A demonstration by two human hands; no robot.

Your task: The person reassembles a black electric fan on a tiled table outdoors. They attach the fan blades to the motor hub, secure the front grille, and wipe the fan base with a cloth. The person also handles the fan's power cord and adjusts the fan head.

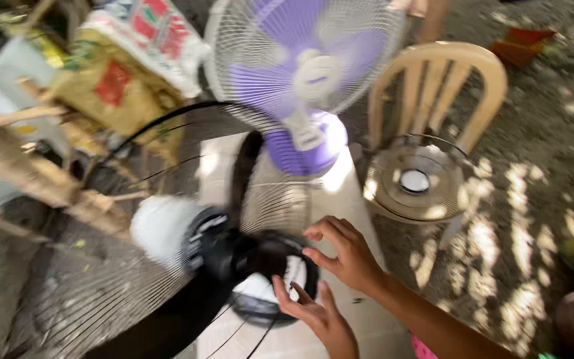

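Note:
A black fan lies tilted across a white table (340, 193), blurred by motion. Its round black hub (264, 262) faces me, with a white motor housing (161, 229) behind it and a black wire guard (167, 126) around it. My right hand (343, 256) hovers at the hub's right edge, fingers curved and spread, fingertips at or just off the rim. My left hand (317, 316) sits just below the hub, palm up, fingers apart. I cannot tell whether either hand touches the hub. Neither hand grips anything.
A purple and white fan (300, 80) stands upright at the far end of the table. A beige plastic chair (446, 86) to the right carries a loose wire fan guard (413, 179). Printed sacks (121, 73) and wooden scraps (28, 166) pile up left. Bare dirt lies right.

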